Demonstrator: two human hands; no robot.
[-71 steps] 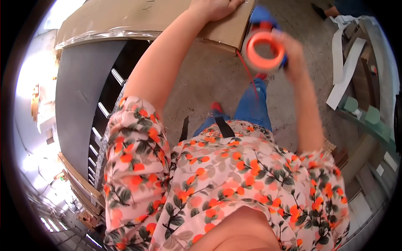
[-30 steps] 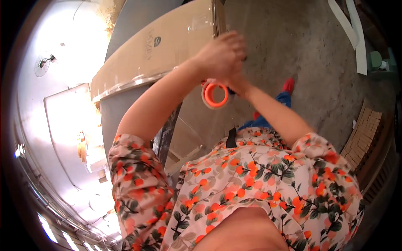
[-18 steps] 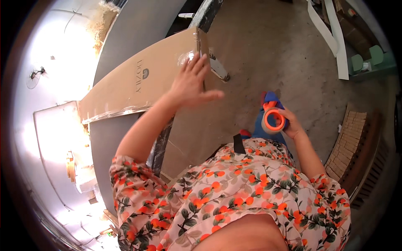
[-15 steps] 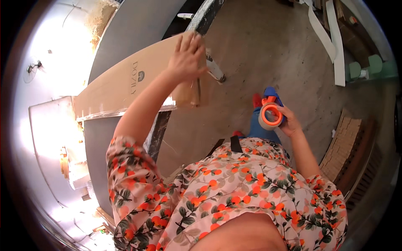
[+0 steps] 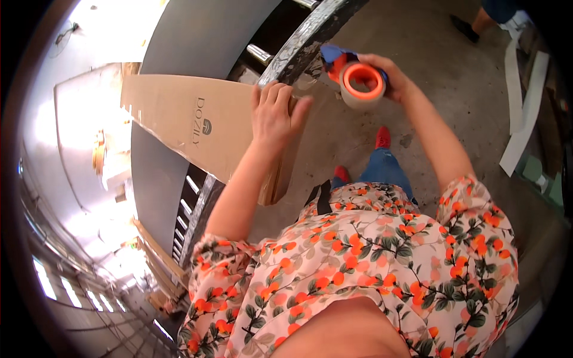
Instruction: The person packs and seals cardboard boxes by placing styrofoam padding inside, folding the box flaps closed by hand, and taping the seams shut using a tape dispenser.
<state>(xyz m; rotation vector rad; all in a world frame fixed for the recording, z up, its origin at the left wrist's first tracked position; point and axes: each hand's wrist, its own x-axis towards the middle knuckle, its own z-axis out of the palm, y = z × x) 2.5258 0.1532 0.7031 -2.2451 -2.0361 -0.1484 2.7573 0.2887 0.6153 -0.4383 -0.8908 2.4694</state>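
Clearly | brown carton (image 5: 170, 110): dark lettering (image 5: 199, 122), emblem (image 5: 207, 126) | hands (image 5: 275, 123): carton, tape dispenser (image 5: 359, 102)

your long brown carton (image 5: 170, 110) lies flat, its right end under your left hand (image 5: 274, 119); your blue-and-orange dispenser (image 5: 347, 76), loaded with pale tape (image 5: 359, 103), sits in your right hand (image 5: 389, 76).

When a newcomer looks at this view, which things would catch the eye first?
Probably the orange and blue tape dispenser, in the right hand above the picture's centre. Next comes the large cardboard box left of centre, with the left hand at its right end.
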